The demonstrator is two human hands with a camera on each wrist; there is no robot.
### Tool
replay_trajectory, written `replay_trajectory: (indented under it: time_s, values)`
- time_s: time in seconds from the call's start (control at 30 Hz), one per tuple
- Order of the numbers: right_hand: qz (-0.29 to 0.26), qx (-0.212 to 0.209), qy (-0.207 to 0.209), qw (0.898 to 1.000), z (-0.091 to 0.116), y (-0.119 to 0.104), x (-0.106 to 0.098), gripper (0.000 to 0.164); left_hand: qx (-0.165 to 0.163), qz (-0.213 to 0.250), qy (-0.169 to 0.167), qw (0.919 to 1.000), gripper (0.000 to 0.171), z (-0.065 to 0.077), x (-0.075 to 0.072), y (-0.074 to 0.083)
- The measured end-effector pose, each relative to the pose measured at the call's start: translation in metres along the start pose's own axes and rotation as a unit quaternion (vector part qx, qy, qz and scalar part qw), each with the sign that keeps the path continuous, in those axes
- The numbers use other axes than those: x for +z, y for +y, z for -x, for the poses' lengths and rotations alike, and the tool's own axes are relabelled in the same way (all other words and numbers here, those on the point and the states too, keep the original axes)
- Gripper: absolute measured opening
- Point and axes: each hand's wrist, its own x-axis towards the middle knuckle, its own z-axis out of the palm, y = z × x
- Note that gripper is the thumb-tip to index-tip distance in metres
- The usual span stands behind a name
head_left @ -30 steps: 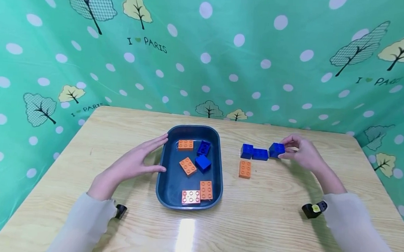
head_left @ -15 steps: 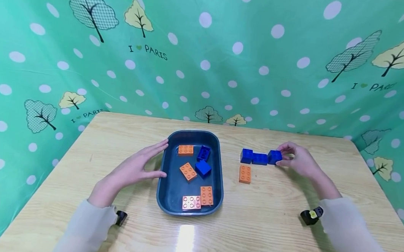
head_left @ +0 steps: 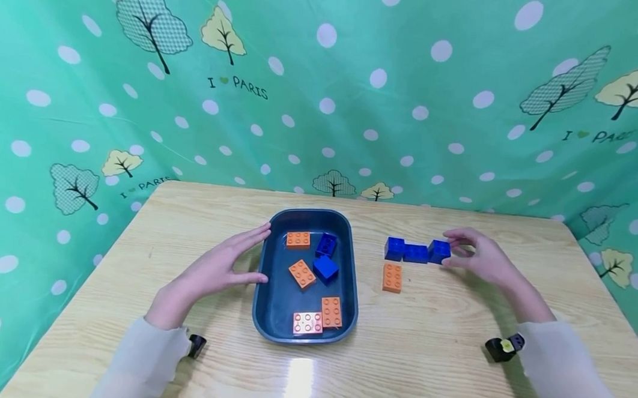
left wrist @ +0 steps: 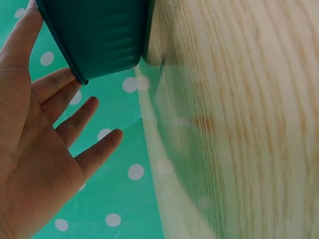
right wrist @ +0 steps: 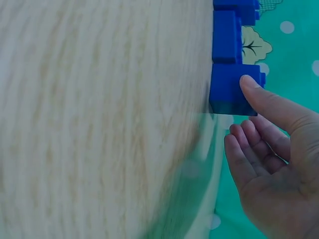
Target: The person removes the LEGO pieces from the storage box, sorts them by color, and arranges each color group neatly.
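In the head view, a row of blue building bricks stands on the table: a tall one [head_left: 394, 248], a low one [head_left: 416, 254] and another tall one [head_left: 439, 251] at the right end. My right hand [head_left: 481, 255] is beside that end brick, its thumb tip against or just in front of the brick [right wrist: 232, 89] in the right wrist view; the other fingers are loosely bent and apart from it. My left hand [head_left: 212, 268] touches the left rim of a dark blue tray [head_left: 256, 304] with spread fingers and thumb. An orange brick [head_left: 392, 278] lies in front of the row.
Inside the tray lie several orange bricks [head_left: 302, 274] and two blue ones [head_left: 325, 268]. The wooden table [head_left: 424, 361] ends at a green polka-dot cloth [head_left: 372, 105] behind and at both sides.
My right hand moved the end blue brick left against the low one, then its fingers loosened and drew back slightly to the right. The left hand stayed at the tray.
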Motion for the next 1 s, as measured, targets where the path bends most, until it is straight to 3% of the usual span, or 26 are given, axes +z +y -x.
replay_trajectory:
  time_s: [0.53, 0.83, 1.0]
  values:
    - [-0.037, -0.038, 0.073, 0.996, 0.018, -0.015, -0.008, 0.055, -0.009, 0.001, 0.000, 1.0000, 0.093, 0.001, 0.002, -0.002]
    - [-0.100, -0.119, 0.087, 0.984, 0.030, -0.051, 0.017, 0.038, 0.000, 0.001, 0.006, 1.0000, 0.092, 0.000, 0.001, -0.003]
    - [-0.112, -0.135, 0.069, 0.982, 0.028, -0.074, 0.037, 0.036, 0.001, -0.001, 0.005, 1.0000, 0.093, 0.000, 0.000, -0.003]
